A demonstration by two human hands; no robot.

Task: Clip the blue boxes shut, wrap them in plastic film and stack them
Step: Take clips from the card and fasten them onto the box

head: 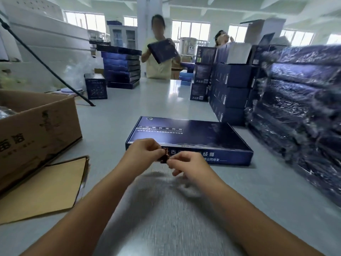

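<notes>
My left hand (145,150) and right hand (186,164) pinching a small dark clip (164,158), fingers curled, closed blue box (195,135) just behind, open carton (38,124) at left, contents unclear

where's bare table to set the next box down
Bare table runs beyond the flat blue box toward the far stack. A nearer patch lies between that box and the wrapped stack. Crowded: cardboard carton left, box piles right.

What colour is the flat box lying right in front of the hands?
The flat box is dark blue with pale writing; the head view shows it.
</notes>
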